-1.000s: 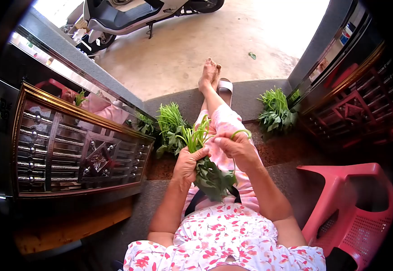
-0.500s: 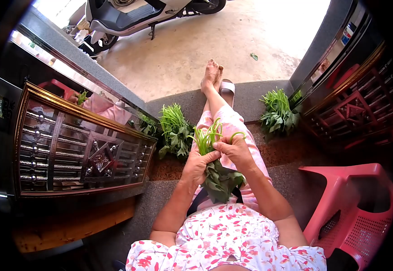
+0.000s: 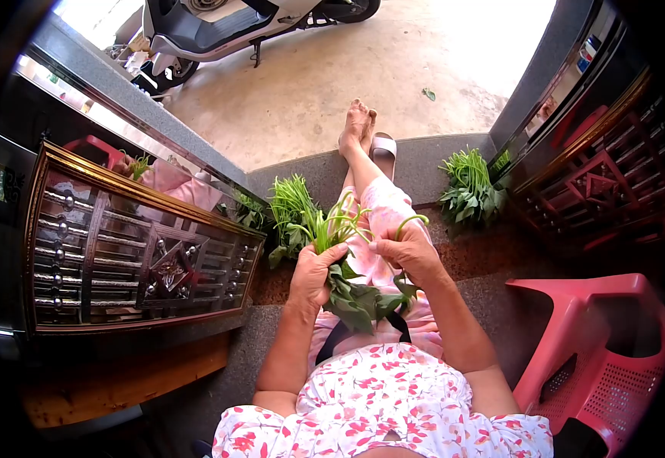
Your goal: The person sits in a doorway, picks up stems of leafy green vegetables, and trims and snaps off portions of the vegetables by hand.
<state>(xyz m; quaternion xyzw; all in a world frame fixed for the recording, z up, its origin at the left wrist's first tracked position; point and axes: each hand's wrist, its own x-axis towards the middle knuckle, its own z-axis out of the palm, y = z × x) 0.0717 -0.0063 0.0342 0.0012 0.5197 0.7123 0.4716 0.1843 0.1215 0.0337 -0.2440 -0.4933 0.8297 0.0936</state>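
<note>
Gold trim edges the door (image 3: 65, 172) at far left, swung aside, which seems to leave the doorway free for sitting. Right of it, the left pile (image 3: 291, 204) of greens stands by the step, stems up, perhaps so it lies within easy reach. The left hand (image 3: 311, 276) is curled round a bunch (image 3: 357, 302), thumb pressed across it; the bunch is above the lap, stems fanning upward and leaves hanging down, a hold that likely keeps it together while baring the stems. Just beside it, the right hand (image 3: 415, 256) pinches a stem (image 3: 415, 219) between thumb and finger, its curl arching over the knuckles; the fine grip suits one thin strand. Farther right, another pile (image 3: 471, 187) sits apart on the step, and a pink chair (image 3: 603, 366) stands off to the side.
</note>
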